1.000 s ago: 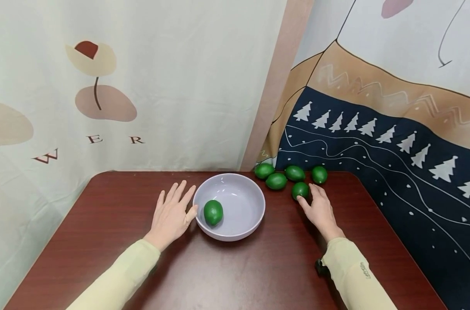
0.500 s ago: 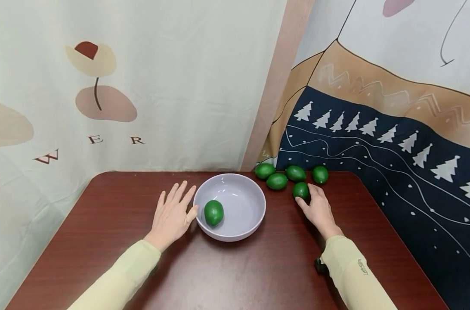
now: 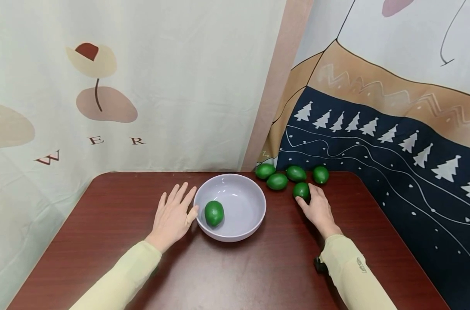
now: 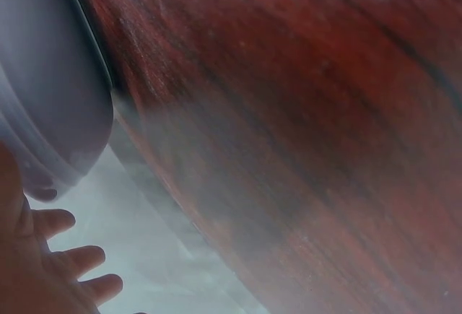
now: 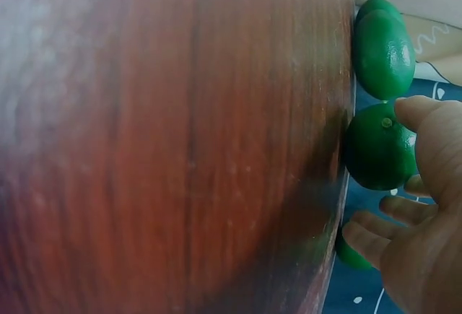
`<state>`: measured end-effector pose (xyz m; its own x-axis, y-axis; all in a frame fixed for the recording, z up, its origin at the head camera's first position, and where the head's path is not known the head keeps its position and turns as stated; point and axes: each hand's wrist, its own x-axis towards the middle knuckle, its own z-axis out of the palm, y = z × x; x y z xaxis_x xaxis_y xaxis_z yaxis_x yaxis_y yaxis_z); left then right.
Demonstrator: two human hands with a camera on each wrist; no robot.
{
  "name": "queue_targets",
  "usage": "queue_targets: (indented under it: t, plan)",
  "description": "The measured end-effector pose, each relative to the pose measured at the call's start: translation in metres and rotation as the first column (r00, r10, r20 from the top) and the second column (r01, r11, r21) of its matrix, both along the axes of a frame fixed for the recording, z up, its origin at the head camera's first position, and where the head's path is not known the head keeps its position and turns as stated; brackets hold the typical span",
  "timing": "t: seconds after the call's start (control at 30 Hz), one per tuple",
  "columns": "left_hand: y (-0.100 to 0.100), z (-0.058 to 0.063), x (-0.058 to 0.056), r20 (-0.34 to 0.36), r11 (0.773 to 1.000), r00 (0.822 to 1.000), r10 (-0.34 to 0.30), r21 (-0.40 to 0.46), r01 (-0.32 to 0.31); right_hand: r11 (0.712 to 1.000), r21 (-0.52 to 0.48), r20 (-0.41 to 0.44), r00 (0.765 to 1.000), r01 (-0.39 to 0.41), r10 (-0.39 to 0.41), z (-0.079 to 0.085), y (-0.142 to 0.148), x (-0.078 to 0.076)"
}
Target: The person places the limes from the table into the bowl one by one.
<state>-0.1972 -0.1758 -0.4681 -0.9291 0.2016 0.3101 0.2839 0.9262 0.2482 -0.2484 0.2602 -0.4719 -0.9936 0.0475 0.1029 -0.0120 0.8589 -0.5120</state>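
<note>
A pale lavender bowl (image 3: 242, 211) stands on the table with one green lime (image 3: 214, 213) inside, toward its left side. At the bowl's left rim is my left hand (image 3: 172, 221), fingers spread and straight, the thumb touching the rim. My right hand (image 3: 319, 211) has its thumb and fingers round another lime (image 3: 301, 190), which sits on the tabletop. The right wrist view shows that lime (image 5: 379, 148) between thumb and fingers, its far side partly hidden. In the left wrist view, the bowl's outer wall (image 4: 54, 61) rises beside the fingertips.
Several more limes lie loose near the table's back edge, such as the nearest one (image 3: 277, 181) and the rightmost one (image 3: 320, 175). The dark red wooden table (image 3: 235, 275) ends at a pale curtain (image 3: 180, 86) and a navy patterned cloth (image 3: 374, 172).
Almost nothing differs. Both hands keep their places at the bowl and at the lime, and the view shifts very slightly.
</note>
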Motion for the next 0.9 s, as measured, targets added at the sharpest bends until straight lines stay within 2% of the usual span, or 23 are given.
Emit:
queue_targets:
  t: [0.47, 0.9]
  plan:
    - [0.0013, 0.0017, 0.0031, 0.017, 1.0, 1.0, 0.004, 0.014, -0.004, 1.0, -0.001, 0.026, 1.0, 0.016, -0.016, -0.0033, -0.0009, -0.0055]
    - [0.0017, 0.0016, 0.0028, 0.023, 1.0, 1.0, 0.004, 0.016, -0.004, 1.0, -0.005, 0.0, 1.0, 0.01, -0.01, -0.0049, -0.0032, -0.0092]
